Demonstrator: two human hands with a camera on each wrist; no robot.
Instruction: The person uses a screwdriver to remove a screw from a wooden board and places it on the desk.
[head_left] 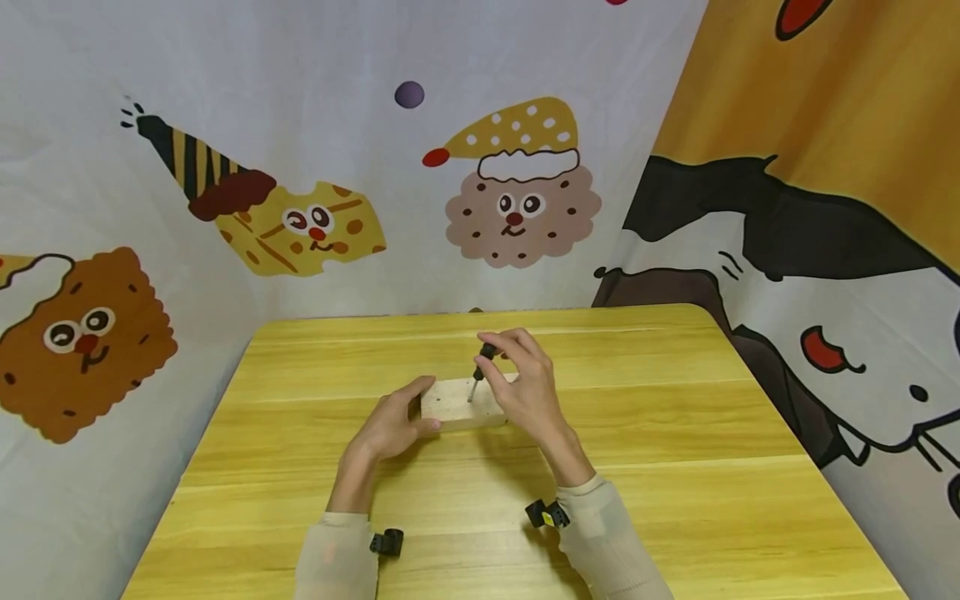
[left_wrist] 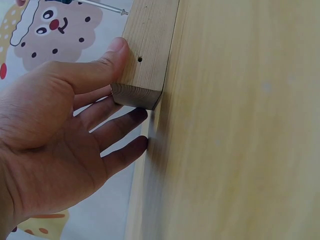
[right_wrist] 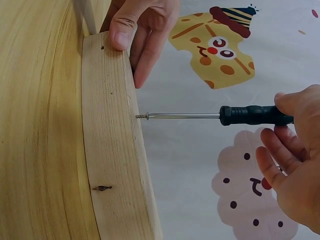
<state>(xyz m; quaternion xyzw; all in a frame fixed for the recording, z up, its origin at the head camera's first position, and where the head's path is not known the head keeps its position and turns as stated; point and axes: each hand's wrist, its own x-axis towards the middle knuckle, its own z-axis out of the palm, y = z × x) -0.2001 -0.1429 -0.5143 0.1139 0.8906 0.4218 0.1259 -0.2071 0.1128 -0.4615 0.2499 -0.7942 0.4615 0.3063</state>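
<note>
A pale wooden block (head_left: 453, 408) lies on the table, with a small dark hole near its left end. My left hand (head_left: 390, 425) grips that end, the thumb on one long side and the fingers around the other. In the left wrist view, the outer fingers spread past the block's end. My right hand (head_left: 531, 390) pinches the black handle of a screwdriver (right_wrist: 185, 115), which stands nearly upright above the block. At the screwdriver's tip is a screw (right_wrist: 142, 116), its threads partly showing above the wood.
A wooden-topped table (head_left: 645, 433) spreads around the block. Behind it hangs a cloth backdrop (head_left: 337, 67) printed with cartoon food characters. Small black cameras (head_left: 387, 542) are worn at both wrists. A dark knot (right_wrist: 102, 188) marks the block's face.
</note>
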